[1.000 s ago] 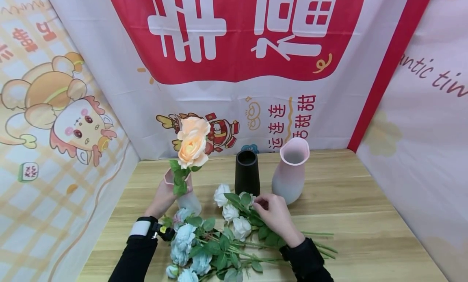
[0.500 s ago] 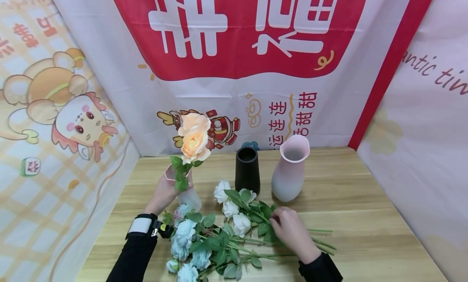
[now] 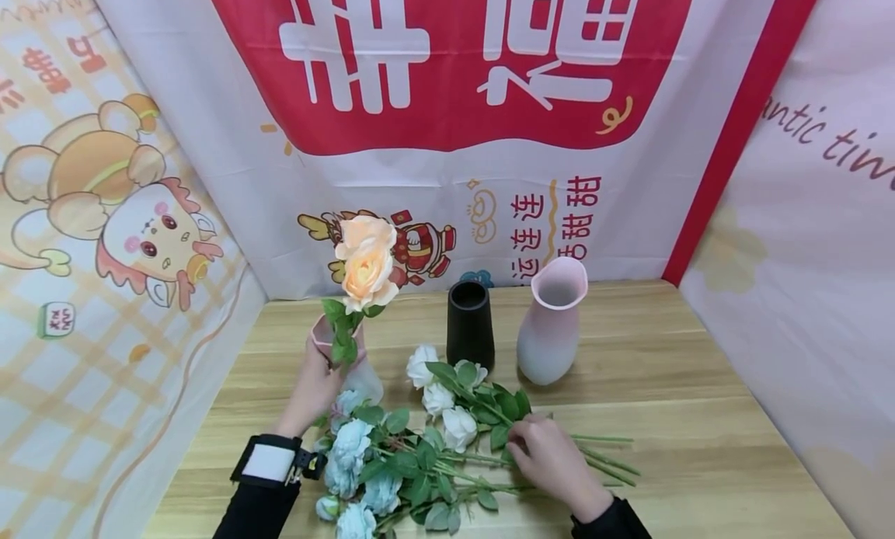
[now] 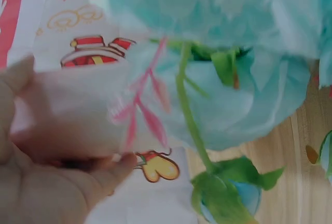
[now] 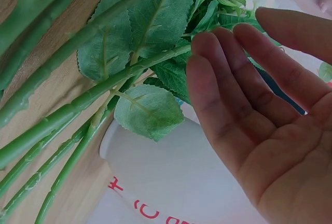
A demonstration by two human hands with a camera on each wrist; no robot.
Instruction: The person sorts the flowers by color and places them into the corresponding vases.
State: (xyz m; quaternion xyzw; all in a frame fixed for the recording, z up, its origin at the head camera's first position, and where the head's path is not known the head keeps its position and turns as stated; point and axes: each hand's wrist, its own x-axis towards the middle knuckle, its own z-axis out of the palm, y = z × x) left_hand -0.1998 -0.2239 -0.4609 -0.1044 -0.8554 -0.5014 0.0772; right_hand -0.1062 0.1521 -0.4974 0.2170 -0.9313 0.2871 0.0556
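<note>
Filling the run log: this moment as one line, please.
left hand: grips pink-white vase holding peach flowers | right hand: at white roses' stems, gripping nothing | blue flowers: on table | black vase: upright

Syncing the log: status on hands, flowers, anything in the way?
Left hand grips leftmost vase, peach flowers inside. Right hand beside white roses, fingers loosely bent, holding nothing. Blue flowers lie close by; could snag.
</note>
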